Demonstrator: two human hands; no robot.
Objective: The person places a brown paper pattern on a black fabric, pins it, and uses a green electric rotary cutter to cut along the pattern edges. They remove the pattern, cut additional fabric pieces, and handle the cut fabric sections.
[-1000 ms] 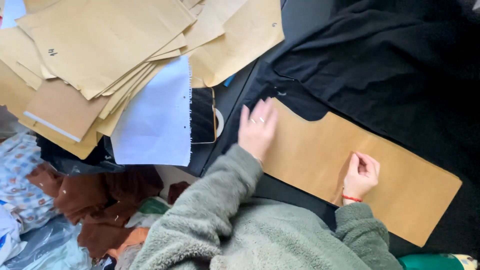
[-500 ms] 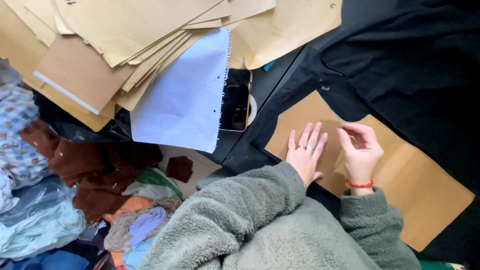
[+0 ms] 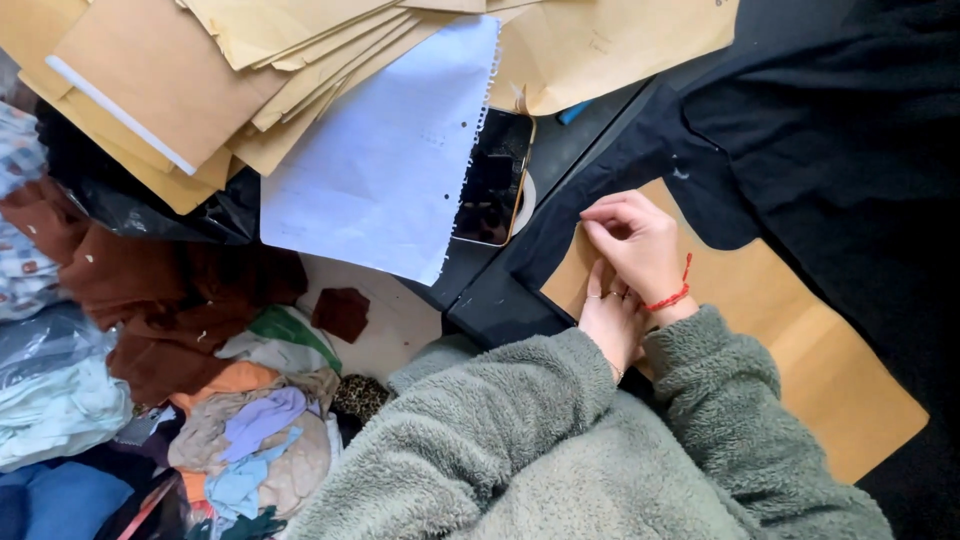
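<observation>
Your two hands met at the near end of a brown paper pattern piece (image 3: pixel 790 330) that lay flat on black fabric (image 3: pixel 840 160) spread over the dark table (image 3: pixel 500 310). Your right hand (image 3: pixel 640 245), a red thread bracelet (image 3: pixel 672 295) at its wrist, was curled with the fingers (image 3: pixel 605 215) bent down onto the paper's upper left corner, just beside the edge of the black cloth; whether they pinched the paper or only pressed it could not be told. Your left hand (image 3: pixel 610 315) lay partly under the right, palm down and fingers straight on the same paper, flat and closed on nothing. Both arms wore grey-green fleece sleeves (image 3: pixel 560 420).

The pattern piece ran from your hands down toward the lower right, its upper edge tucked under a fold of the black fabric. To the left of your hands, near but apart from them, a dark smartphone (image 3: pixel 492 178) rested face up, its upper part overlapped by a white perforated sheet (image 3: pixel 380 170). Above that lay a loose heap of tan paper pattern pieces (image 3: pixel 250 60) fanned across the top of the table. Beyond the table's near-left edge sat a pile of fabric scraps (image 3: pixel 240 420) in brown, orange, lilac, green and blue, with a larger brown cloth (image 3: pixel 150 290) beside it.
</observation>
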